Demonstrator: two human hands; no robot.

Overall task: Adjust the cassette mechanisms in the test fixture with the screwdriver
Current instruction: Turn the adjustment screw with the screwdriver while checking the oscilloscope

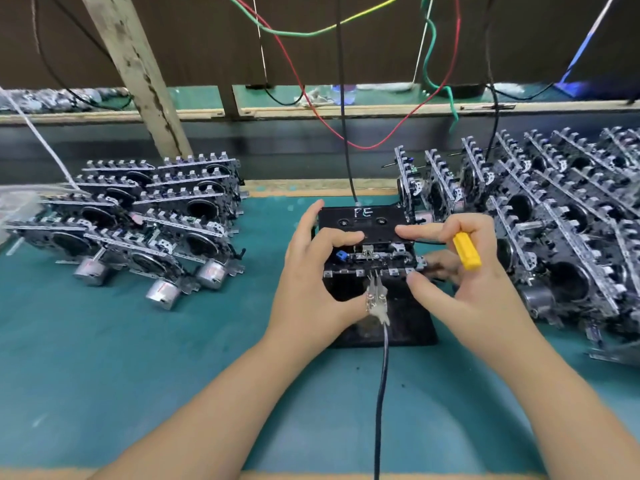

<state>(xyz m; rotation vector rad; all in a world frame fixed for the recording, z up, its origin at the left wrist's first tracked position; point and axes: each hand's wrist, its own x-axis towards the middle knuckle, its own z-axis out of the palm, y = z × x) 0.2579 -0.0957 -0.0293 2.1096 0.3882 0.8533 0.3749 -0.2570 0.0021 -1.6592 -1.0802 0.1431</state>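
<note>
A cassette mechanism [372, 263] sits in the black test fixture [408, 327] at the table's centre, with a black cassette marked "FE" [363, 220] on top. My left hand [311, 271] grips the mechanism's left side, fingers curled over the cassette, thumb at the front edge. My right hand [460, 268] holds the yellow-handled screwdriver [466, 251] in its curled fingers, while its forefinger lies on the cassette and its thumb touches the mechanism's front right. The screwdriver's tip is hidden. A metal clip with a dark cable [377, 303] is attached at the front.
Stacked cassette mechanisms [145, 220] with round motors lie at the left on the green mat [138, 358]. A bigger pile of mechanisms [554, 216] fills the right. Red, green, yellow and black wires [343, 98] hang from behind, down to the fixture.
</note>
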